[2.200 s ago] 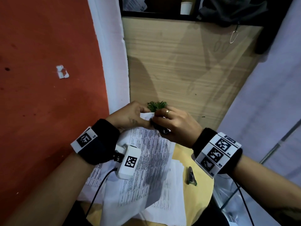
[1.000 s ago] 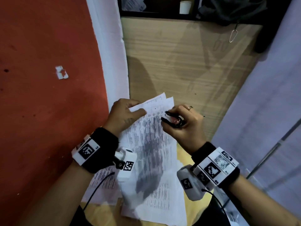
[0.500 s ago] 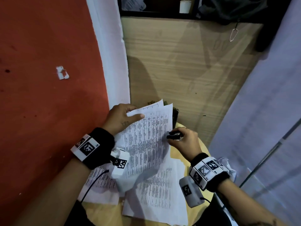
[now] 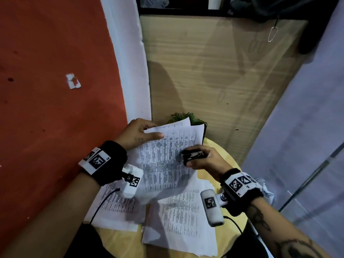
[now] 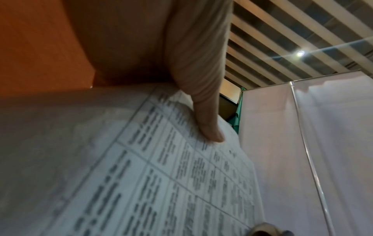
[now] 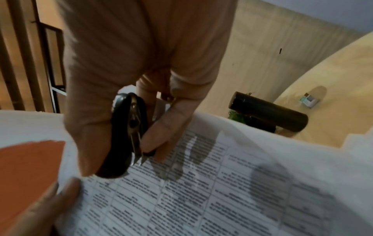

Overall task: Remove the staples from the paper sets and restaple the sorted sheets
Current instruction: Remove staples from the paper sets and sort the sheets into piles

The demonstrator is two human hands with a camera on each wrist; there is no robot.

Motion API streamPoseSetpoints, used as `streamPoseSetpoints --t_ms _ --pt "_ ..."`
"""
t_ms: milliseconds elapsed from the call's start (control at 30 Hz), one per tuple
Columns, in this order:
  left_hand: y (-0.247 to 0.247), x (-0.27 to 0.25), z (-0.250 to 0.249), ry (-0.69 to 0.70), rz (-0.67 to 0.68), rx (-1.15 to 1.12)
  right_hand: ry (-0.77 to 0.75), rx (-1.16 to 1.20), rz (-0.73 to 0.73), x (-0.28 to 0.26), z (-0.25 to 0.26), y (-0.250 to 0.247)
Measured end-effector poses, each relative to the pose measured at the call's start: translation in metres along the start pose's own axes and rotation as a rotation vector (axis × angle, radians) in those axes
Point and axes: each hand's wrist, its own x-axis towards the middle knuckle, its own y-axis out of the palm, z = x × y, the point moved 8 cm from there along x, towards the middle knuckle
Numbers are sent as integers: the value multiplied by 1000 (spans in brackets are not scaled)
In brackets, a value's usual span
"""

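Paper set (image 4: 167,155), lifted off our worktop (image 4: 219,151), is pinched at its top-left corner by our left hand (image 4: 137,135), while our right hand (image 4: 202,161), nearer its right edge, clamps the staple remover (image 4: 193,155) against the top sheet.

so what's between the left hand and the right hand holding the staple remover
Only the printed sheets: the left hand holds their top corner, and the right hand has the staple remover at their right edge, clearest in the head view.
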Motion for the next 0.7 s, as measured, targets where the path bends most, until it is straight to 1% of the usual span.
streamPoseSetpoints --t_ms 67,133,233,267,300,367,433,467,500,533,600,633,700 --pt "-12 -2 7 -19 -20 28 -22 14 -4 -2 8 -4" --pt "-31 -9 16 -36 -51 38 -44 20 -38 -4 18 -16" --pt "-71 -21 43 -99 -179 26 -55 75 -87 -8 29 -37" --pt "-79 -26 54 -130 -213 -36 -53 113 -94 -10 32 -41" --pt "-79 -31 67 -160 -222 -165 -51 157 -99 -11 34 -44" --pt "-60 -41 89 -237 -207 -417 -50 265 -96 -11 37 -41" --pt "-21 -50 95 -282 -139 -481 -33 347 -102 -9 35 -31" --pt "-3 -53 92 -260 -127 -503 -15 362 -109 -7 31 -24" --pt "10 -54 93 -250 -168 -528 11 363 -117 -3 23 -19" --pt "16 -56 95 -249 -267 -554 37 362 -123 1 13 -15" --pt "13 -64 109 -260 -489 -524 107 355 -153 8 -13 -10" --pt "10 -69 117 -272 -551 -486 131 322 -177 9 -26 -11" --pt "2 -79 141 -324 -583 -394 158 210 -259 7 -55 -21"
